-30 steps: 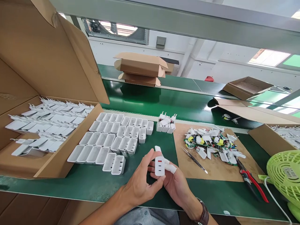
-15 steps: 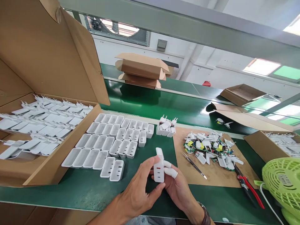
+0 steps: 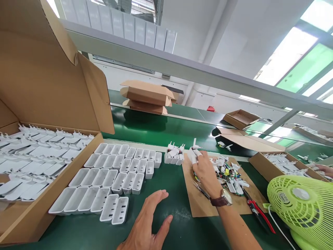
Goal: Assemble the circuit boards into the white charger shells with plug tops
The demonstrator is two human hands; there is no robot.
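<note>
My right hand (image 3: pixel 206 170) reaches over the brown work sheet, its fingers closed around a white plug charger (image 3: pixel 194 148) beside the pile of circuit boards. Part of that charger is hidden by white-covered fingertips. My left hand (image 3: pixel 149 222) hovers above the green bench with thumb and fingers apart, holding nothing. Left of it, rows of white plastic housings (image 3: pixel 100 177) stand with their hollow sides up; two slotted ones (image 3: pixel 120 210) lie nearest. Loose circuit boards with white plug parts (image 3: pixel 232 173) are heaped right of my right hand. Tweezers (image 3: pixel 201 190) lie just below it.
An open carton (image 3: pixel 65 175) of white chargers fills the left side. A small group of filled housings (image 3: pixel 174 160) stands behind the bench middle. Red-handled pliers (image 3: pixel 260 211), a green fan (image 3: pixel 299 201) and another carton (image 3: pixel 260 163) are at right. Someone's hand (image 3: pixel 325 170) shows at the far right edge.
The white charger that both hands held at the middle has moved up and right in my right hand. My left hand has let go and opened. The view has tilted up.
</note>
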